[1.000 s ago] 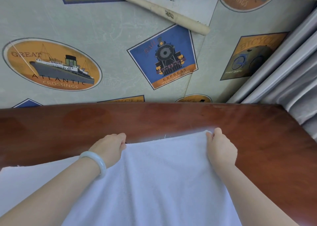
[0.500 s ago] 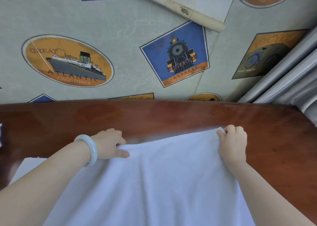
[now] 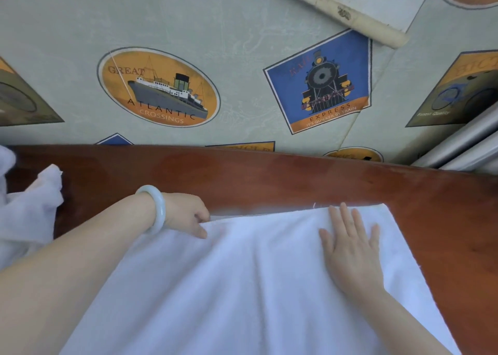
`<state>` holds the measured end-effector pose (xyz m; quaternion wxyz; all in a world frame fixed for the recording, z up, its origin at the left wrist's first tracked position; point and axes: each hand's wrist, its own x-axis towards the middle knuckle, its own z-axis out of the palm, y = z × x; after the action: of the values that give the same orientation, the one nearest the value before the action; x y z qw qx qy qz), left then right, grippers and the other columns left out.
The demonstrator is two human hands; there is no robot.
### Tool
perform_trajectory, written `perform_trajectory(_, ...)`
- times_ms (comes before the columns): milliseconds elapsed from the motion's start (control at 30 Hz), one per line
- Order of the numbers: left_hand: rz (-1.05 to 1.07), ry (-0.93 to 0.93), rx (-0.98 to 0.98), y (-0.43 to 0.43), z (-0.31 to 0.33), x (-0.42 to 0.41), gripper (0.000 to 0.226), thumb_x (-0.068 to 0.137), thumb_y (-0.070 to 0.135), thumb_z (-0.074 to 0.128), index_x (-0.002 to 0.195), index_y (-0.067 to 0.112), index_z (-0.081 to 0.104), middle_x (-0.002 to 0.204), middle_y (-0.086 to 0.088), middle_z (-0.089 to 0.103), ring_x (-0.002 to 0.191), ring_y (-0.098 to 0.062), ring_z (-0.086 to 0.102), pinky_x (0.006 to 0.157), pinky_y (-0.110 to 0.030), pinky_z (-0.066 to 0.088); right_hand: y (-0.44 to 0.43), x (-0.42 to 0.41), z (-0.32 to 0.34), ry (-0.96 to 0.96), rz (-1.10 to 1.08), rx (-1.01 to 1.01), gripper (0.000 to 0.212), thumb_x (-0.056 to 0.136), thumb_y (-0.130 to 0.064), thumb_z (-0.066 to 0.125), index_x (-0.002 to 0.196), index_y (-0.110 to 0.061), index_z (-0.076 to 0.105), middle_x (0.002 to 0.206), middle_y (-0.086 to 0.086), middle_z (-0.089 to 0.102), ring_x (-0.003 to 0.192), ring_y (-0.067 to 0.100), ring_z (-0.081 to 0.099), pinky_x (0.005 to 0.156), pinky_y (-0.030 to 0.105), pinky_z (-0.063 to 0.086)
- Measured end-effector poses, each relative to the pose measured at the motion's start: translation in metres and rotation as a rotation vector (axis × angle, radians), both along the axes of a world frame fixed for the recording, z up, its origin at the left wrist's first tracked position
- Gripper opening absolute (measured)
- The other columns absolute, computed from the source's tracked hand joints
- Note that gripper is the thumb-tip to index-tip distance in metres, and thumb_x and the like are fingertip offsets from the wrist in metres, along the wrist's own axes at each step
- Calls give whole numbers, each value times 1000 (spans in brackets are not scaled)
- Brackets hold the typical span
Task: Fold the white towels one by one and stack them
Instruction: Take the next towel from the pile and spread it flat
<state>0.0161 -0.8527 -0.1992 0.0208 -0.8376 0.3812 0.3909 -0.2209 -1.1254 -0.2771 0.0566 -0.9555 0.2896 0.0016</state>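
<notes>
Since half a second ago: let go of the far right corner with the right hand (image 3: 350, 249) and laid it flat, while the left hand (image 3: 186, 214) kept its hold. View swung leftward too, bringing a crumpled white towel (image 3: 29, 212) into sight.

From the head view:

Right hand released, palm down, fingers straight and spread. Resting on the white towel (image 3: 242, 287) just inside its far right corner, fingertips almost at the far hem.

Left hand grasping the towel's far left corner. Thumb on top of the cloth, the other fingers curled under the hem. Pale, smooth bracelet (image 3: 156, 209) round that wrist.

White towel spread flat on the counter (image 3: 269, 177), far hem lying just short of the counter's far edge, near end running out of the bottom of the view. Soft wrinkles across the middle.

Crumpled white towel heaped at the counter's left edge, apart from the spread one.

Counter of glossy reddish-brown wood, with a pale sheen just beyond the far hem.

Beyond the far edge, a pale green printed covering (image 3: 242, 31). Among its prints, an orange oval ship label (image 3: 159, 86) reading GREAT ATLANTIC CROSSINGS and a blue train label (image 3: 320, 80) reading EXPRESS. One sheet curled into a cream rolled edge (image 3: 350, 12) at upper right.

Grey curtain folds (image 3: 463, 139) past the far right corner.
</notes>
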Motion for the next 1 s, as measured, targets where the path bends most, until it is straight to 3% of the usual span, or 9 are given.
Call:
perform_trajectory(100, 17, -252, 33, 19, 0, 8, 46, 92, 49, 60, 63, 18, 42, 66, 5, 42, 57, -18, 38, 53, -29, 29, -1, 2, -1, 10, 6, -12, 65, 97, -56, 4, 157, -32, 7, 165, -8, 1, 152, 16, -3, 121, 49, -6)
perform_trajectory(167, 36, -315, -4, 30, -5, 7, 51, 89, 56, 60, 61, 19, 41, 63, 4, 43, 54, -17, 38, 51, -29, 29, -1, 2, -2, 21, -4, -11, 67, 95, -57, 3, 157, -32, 7, 165, -9, 3, 152, 16, -1, 121, 49, -5)
perform_trajectory(267, 99, -132, 8, 60, -3, 8, 59, 83, 62, 64, 59, 17, 35, 62, 2, 35, 54, -17, 30, 52, -29, 24, -1, 2, -3, 33, -17, -3, 67, 95, -57, 3, 157, -33, 6, 165, -10, 2, 152, 15, -2, 121, 48, -5)
perform_trajectory(400, 246, 95, 78, 117, 21, 26, 51, 82, 59, 69, 78, 9, 64, 73, 2, 57, 65, -15, 49, 64, -26, 38, -2, 3, -4, 37, -31, 2, 66, 95, -56, 3, 157, -33, 5, 165, -10, 1, 152, 15, -3, 121, 48, -5)
perform_trajectory(533, 332, 246, 73, 149, 38, 46, 7, 92, 20, 67, 91, 15, 72, 96, -3, 73, 84, -13, 65, 78, -21, 49, -4, 3, -7, 37, -39, -4, 66, 95, -57, 4, 157, -34, 8, 165, -11, 4, 152, 14, -1, 121, 47, -4)
perform_trajectory(567, 339, 251, 54, 153, 38, 49, 9, 92, 12, 64, 92, 16, 73, 95, 0, 73, 86, -12, 66, 79, -21, 50, -5, 3, -8, 37, -39, -11, 66, 95, -57, 5, 157, -34, 9, 165, -11, 5, 152, 14, 0, 121, 47, -2)
perform_trajectory(733, 349, -34, -39, 158, 17, 53, 26, 90, 21, 69, 67, 10, 65, 57, 16, 53, 57, -5, 47, 60, -21, 35, -3, 5, -7, 40, -41, -10, 66, 95, -58, 5, 157, -33, 11, 165, -10, 7, 152, 14, 1, 121, 48, -1)
perform_trajectory(833, 514, -202, -87, 172, 3, 49, 22, 85, 26, 75, 65, 19, 68, 66, 10, 59, 63, -7, 52, 57, -20, 35, 0, 7, -4, 50, -36, 2, 68, 94, -58, 1, 157, -33, 6, 165, -10, 3, 152, 13, -4, 122, 46, -5)
perform_trajectory(1000, 723, -393, -190, 169, -12, 30, 20, 87, 21, 71, 73, 8, 65, 76, -6, 62, 76, -24, 58, 68, -33, 44, -3, 5, -4, 39, -34, -15, 69, 93, -58, -1, 157, -32, 8, 165, -10, 4, 152, 13, -3, 122, 46, -5)
